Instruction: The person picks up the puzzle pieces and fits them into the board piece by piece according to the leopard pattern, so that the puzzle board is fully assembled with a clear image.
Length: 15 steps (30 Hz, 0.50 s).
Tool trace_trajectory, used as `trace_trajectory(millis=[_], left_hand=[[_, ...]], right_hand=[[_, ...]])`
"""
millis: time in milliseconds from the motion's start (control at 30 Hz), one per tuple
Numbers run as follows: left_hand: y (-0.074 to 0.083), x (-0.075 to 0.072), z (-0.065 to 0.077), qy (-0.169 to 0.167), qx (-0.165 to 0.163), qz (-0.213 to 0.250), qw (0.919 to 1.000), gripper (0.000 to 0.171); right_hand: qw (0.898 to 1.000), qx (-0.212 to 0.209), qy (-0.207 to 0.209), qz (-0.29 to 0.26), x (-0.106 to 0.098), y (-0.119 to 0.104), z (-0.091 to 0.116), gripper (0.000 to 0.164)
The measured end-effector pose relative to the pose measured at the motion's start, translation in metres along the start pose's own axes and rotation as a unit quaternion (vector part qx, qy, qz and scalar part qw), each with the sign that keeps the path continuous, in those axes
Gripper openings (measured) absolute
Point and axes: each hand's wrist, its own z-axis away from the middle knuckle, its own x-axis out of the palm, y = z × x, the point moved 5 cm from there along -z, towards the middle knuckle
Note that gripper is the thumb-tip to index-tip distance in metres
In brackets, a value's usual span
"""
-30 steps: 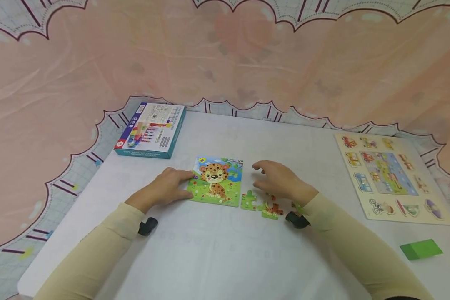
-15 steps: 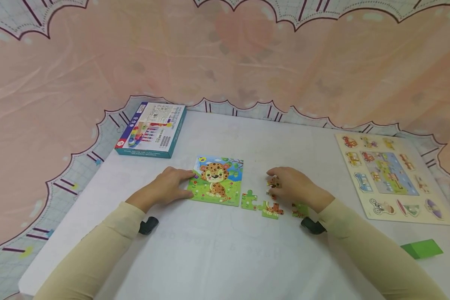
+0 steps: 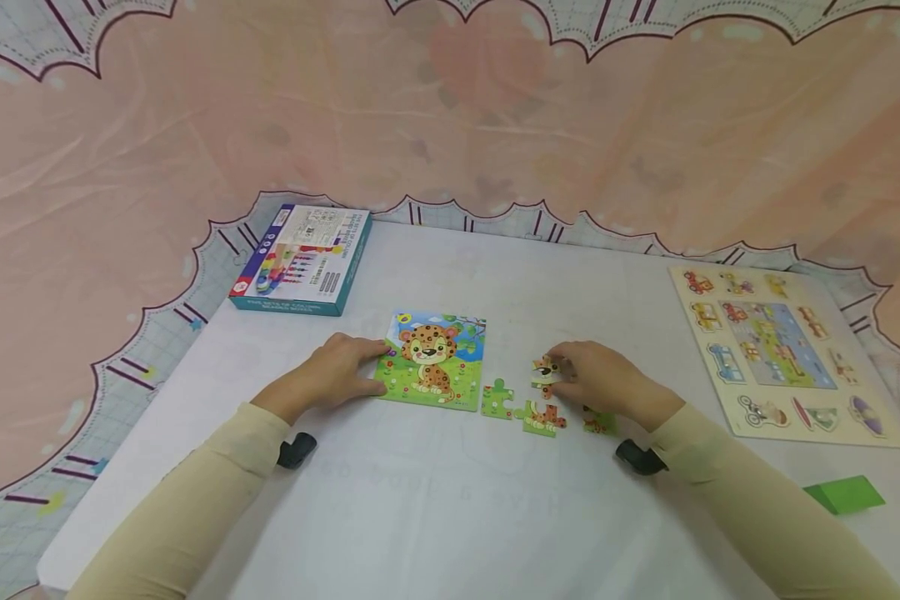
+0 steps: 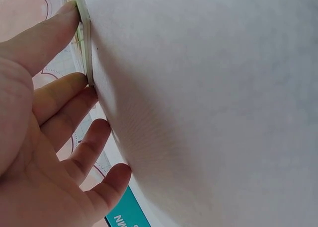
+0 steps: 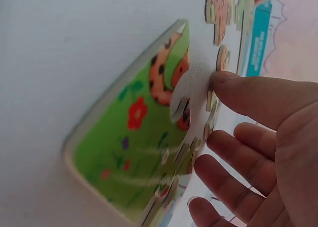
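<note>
A creased peach fabric backdrop (image 3: 270,125) with scalloped pale borders surrounds a smooth white table (image 3: 420,517). Toward the right lies a cream board (image 3: 787,396) bearing colourful vehicle shapes; at the far left sits a flat rectangular box (image 3: 300,262) with teal sides. Between them, nearer the person, a square leopard board (image 3: 431,358) lies flat, its rim pale and thick. The left hand (image 3: 335,372) is spread and ungripping, thumb and fingertips touching that board's left edge. The right hand (image 3: 607,379), fingers bent, pinches a knobbly leopard-face piece (image 3: 542,371) between thumb and forefinger, right of the board. A smooth, angular green block (image 3: 843,494) rests farther right. Smallest are the loose jigsaw pieces: a tabbed green piece (image 3: 497,400) just beside the board, a paw piece (image 3: 542,419), and a round-cornered tail piece (image 5: 114,152) near the right wrist.
</note>
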Motion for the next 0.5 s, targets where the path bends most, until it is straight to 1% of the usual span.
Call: trace_trajectory(millis=[200,500], left_hand=[[-0.0007,0.0011,-0.0006,0.000,0.001,0.001,1.0000,0.066],[-0.0026,0.0025,-0.0013,0.001,0.002,0.002,1.0000,0.066]], right_hand=[[1.000,0.011,-0.004,-0.003,-0.0018,0.0028,0.0021,0.047],[1.000,0.002,0.005,-0.001,-0.0028,0.0048,-0.0003,0.042]])
